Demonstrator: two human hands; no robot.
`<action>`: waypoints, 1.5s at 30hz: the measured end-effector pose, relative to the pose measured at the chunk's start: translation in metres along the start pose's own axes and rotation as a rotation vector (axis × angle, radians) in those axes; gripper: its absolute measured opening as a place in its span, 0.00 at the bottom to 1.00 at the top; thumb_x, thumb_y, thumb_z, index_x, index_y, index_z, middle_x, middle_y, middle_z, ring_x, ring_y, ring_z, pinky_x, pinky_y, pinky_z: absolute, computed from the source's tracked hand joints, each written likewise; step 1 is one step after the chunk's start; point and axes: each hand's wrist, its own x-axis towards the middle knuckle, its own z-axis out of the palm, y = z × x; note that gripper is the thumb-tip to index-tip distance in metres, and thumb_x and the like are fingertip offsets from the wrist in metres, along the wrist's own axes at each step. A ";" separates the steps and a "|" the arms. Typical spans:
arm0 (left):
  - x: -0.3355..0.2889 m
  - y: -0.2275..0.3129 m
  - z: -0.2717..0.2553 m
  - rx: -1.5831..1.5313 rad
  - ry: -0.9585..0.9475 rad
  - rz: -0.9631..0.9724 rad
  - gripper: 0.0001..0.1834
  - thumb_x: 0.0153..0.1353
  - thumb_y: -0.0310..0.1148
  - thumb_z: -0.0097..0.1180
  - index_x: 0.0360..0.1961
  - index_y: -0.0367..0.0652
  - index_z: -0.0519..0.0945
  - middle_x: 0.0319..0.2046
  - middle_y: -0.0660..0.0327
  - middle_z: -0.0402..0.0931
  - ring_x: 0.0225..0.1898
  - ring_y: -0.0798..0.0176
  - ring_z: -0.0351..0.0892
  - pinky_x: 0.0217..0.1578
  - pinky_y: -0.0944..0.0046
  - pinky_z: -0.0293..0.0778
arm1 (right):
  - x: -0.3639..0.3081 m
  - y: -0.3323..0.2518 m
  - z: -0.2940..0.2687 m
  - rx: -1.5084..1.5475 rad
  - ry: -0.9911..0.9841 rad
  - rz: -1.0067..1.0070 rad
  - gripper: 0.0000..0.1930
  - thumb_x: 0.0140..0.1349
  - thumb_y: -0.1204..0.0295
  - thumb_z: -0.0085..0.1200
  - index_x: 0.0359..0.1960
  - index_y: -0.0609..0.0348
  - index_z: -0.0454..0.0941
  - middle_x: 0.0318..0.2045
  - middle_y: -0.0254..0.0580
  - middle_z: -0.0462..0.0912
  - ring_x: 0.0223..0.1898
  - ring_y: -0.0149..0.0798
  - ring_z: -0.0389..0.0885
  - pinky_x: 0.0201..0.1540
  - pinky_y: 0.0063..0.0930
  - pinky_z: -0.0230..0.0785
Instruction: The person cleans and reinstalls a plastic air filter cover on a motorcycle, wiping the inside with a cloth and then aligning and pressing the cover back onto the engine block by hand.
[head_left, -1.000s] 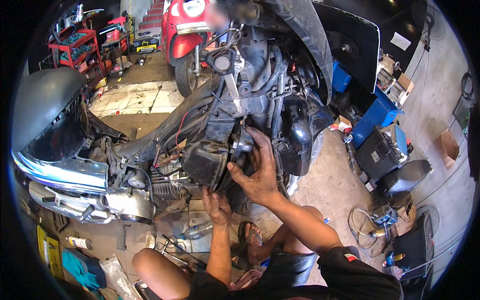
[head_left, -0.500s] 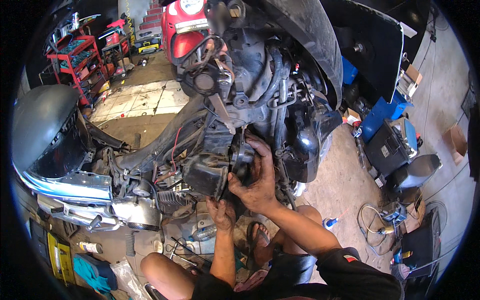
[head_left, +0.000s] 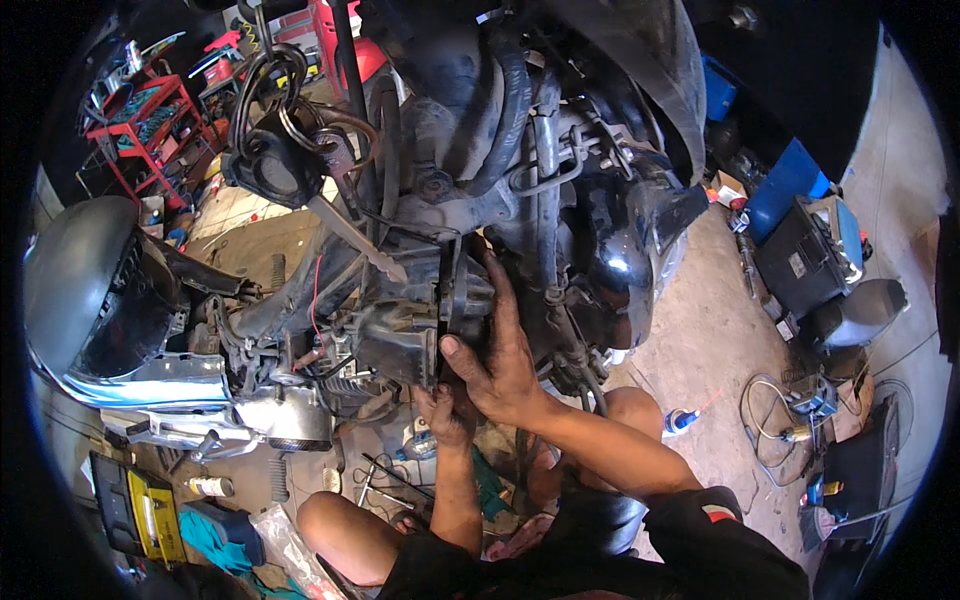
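A black plastic box-shaped housing [head_left: 397, 340] sits in the stripped front frame of a scooter. My right hand [head_left: 505, 360] grips its right side, fingers reaching up behind it and thumb against its front edge. My left hand [head_left: 443, 412] is below, its fingers curled up against the lower edge of the housing. Close in front of the upper left part hangs a bunch of keys [head_left: 280, 160] on metal rings, with one key blade pointing down toward the housing. A thin red wire [head_left: 317, 290] runs down left of the housing.
The scooter's black seat [head_left: 85, 270] is at the left. At right stand a black toolbox [head_left: 795, 255] and a coiled hose [head_left: 755, 420]. A blue screwdriver-like tool [head_left: 683, 420] lies on the floor. A yellow-and-black case [head_left: 150, 515] is at lower left, a red tool cart [head_left: 150, 130] at upper left.
The view has moved closer and shifted, so the keys look larger and farther left. My right fingers have straightened along the housing's side; both hands stay on it.
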 end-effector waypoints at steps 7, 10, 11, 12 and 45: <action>0.002 0.002 -0.006 -0.012 0.011 -0.039 0.38 0.60 0.35 0.57 0.69 0.32 0.57 0.63 0.50 0.66 0.65 0.51 0.67 0.68 0.53 0.58 | 0.005 0.000 -0.003 -0.028 -0.033 -0.004 0.46 0.68 0.54 0.55 0.73 0.70 0.40 0.71 0.68 0.51 0.74 0.60 0.50 0.74 0.44 0.44; 0.001 0.005 -0.002 -0.023 0.008 -0.046 0.37 0.59 0.32 0.55 0.68 0.32 0.58 0.63 0.50 0.66 0.65 0.51 0.67 0.68 0.53 0.58 | 0.006 0.001 -0.003 -0.020 -0.036 0.012 0.46 0.68 0.54 0.54 0.73 0.70 0.40 0.72 0.67 0.50 0.74 0.59 0.49 0.74 0.45 0.44; 0.001 0.007 0.001 -0.028 0.011 -0.047 0.37 0.58 0.31 0.54 0.68 0.32 0.58 0.63 0.50 0.66 0.64 0.51 0.67 0.68 0.54 0.58 | 0.005 0.002 -0.002 -0.014 -0.034 0.012 0.46 0.68 0.54 0.54 0.74 0.71 0.39 0.72 0.67 0.50 0.74 0.59 0.49 0.74 0.45 0.44; 0.000 0.005 -0.001 -0.024 0.018 -0.053 0.37 0.59 0.30 0.54 0.68 0.32 0.58 0.63 0.50 0.66 0.64 0.51 0.67 0.68 0.54 0.58 | 0.005 0.004 -0.002 -0.008 -0.031 0.012 0.47 0.68 0.55 0.54 0.74 0.71 0.39 0.72 0.66 0.50 0.74 0.59 0.50 0.74 0.45 0.44; -0.023 0.005 0.022 -0.096 0.264 0.036 0.42 0.59 0.47 0.61 0.66 0.31 0.60 0.62 0.47 0.65 0.63 0.51 0.68 0.66 0.53 0.62 | -0.006 0.002 -0.005 -0.056 0.077 -0.029 0.46 0.60 0.55 0.66 0.69 0.73 0.55 0.59 0.57 0.71 0.60 0.45 0.71 0.63 0.38 0.63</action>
